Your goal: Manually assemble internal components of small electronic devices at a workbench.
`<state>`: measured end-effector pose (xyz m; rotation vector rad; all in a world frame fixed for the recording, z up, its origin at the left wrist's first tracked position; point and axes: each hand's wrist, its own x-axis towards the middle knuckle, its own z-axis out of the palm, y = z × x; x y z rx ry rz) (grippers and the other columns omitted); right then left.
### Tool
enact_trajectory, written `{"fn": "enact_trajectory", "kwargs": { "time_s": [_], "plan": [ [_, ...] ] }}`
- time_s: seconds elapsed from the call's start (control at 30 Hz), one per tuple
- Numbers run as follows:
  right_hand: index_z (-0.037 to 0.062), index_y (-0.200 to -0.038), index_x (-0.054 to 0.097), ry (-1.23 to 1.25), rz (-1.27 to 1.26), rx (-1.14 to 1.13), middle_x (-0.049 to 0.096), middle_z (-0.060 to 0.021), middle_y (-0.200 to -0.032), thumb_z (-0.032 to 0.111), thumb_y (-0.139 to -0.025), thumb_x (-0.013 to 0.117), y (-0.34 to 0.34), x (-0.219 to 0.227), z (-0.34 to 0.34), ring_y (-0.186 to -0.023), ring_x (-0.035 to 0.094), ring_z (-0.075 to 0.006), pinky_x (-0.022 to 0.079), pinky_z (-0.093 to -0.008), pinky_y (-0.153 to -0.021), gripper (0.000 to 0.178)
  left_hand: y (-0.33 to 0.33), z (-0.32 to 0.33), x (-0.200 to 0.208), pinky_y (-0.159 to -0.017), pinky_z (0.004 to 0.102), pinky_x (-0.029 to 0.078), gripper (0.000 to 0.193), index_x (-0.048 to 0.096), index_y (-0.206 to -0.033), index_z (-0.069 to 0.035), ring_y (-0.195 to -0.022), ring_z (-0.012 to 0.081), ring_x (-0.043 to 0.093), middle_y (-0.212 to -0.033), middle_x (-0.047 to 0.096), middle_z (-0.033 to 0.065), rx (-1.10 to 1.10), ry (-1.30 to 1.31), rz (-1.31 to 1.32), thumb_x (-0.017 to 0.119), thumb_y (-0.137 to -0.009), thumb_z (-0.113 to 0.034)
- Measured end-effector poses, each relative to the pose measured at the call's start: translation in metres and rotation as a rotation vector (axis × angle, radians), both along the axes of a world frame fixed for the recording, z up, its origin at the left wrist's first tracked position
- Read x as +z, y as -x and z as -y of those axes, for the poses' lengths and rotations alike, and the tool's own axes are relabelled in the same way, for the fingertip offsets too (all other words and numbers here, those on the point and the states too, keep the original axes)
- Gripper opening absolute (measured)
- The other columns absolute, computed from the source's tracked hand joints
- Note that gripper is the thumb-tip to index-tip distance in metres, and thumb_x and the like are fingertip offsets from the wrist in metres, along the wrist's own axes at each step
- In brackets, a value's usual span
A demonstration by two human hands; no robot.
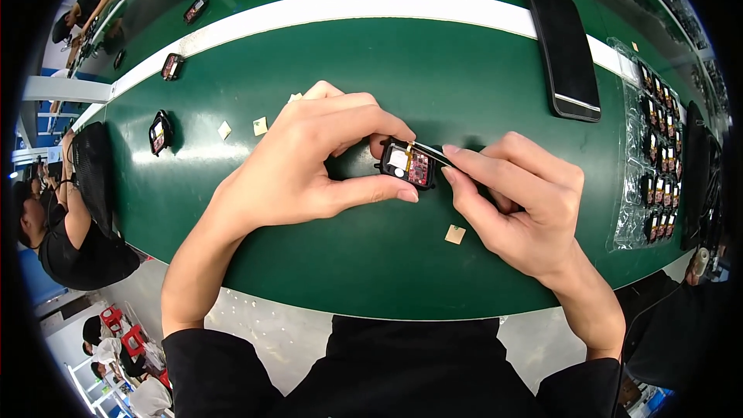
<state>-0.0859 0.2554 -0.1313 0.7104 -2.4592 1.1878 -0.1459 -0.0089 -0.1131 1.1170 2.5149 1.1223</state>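
Between thumb and fingers, my left hand (298, 159) grips an open smartwatch case (408, 164) just above the green table. Inside the black case show a white block, a round white spot and a reddish circuit board. My right hand (526, 201) is closed in a pinch on thin metal tweezers (430, 152). Their tips reach the upper edge of the case, beside my left index finger. Whatever the tips touch is too small to make out. A small cream square (455, 234) lies on the table below the case, near my right thumb.
A black phone-like slab (565, 54) lies at the far right across a white strip. Clear plastic trays (631, 186) at the right hold several watch cases. Another open case (160, 133) and cream squares (260, 126) lie to the left. Other people sit along the left.
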Motion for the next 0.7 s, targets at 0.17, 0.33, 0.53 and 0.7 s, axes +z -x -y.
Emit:
{"fn": "enact_trajectory", "kwargs": {
  "time_s": [0.17, 0.33, 0.53, 0.7],
  "plan": [
    [-0.0032, -0.103, 0.085, 0.137, 0.172, 0.037, 0.067, -0.0045, -0.073, -0.006, -0.088, 0.084, -0.001, 0.0, -0.003, -0.052, 0.056, -0.0103, 0.04, -0.0294, -0.047, 0.016, 0.002, 0.002, 0.0, -0.083, 0.0322, 0.041, 0.044, 0.083, -0.11, -0.01, -0.07, 0.0161, 0.054, -0.083, 0.067, -0.001, 0.0, 0.016, 0.039, 0.1, -0.078, -0.035],
    [-0.0041, -0.101, 0.084, 0.215, 0.285, 0.062, 0.067, -0.0051, -0.071, -0.006, -0.091, 0.082, 0.002, 0.003, -0.009, -0.052, 0.056, -0.0082, 0.037, -0.0278, -0.047, 0.011, 0.01, 0.009, -0.003, -0.078, 0.0316, 0.037, 0.056, 0.084, -0.119, -0.008, -0.068, 0.0139, 0.046, -0.094, 0.074, 0.0004, -0.081, -0.007, 0.064, 0.102, -0.072, -0.032],
    [-0.0006, -0.104, 0.087, 0.221, 0.317, 0.038, 0.067, -0.004, -0.069, -0.003, -0.089, 0.085, 0.0, 0.001, -0.008, -0.055, 0.053, -0.0073, 0.032, -0.027, -0.05, 0.015, 0.01, 0.008, -0.002, -0.078, 0.0307, 0.037, 0.057, 0.085, -0.12, -0.008, -0.069, 0.0136, 0.048, -0.098, 0.076, 0.0007, -0.088, 0.014, 0.052, 0.102, -0.073, -0.033],
    [-0.0006, -0.103, 0.087, 0.22, 0.313, 0.044, 0.067, -0.0039, -0.069, -0.004, -0.089, 0.085, 0.0, 0.001, -0.008, -0.054, 0.053, -0.0071, 0.032, -0.0269, -0.049, 0.015, 0.009, 0.008, -0.001, -0.077, 0.0307, 0.037, 0.057, 0.085, -0.12, -0.008, -0.072, 0.0134, 0.05, -0.099, 0.075, 0.0004, -0.08, 0.041, 0.055, 0.102, -0.073, -0.034]
  ]
}}
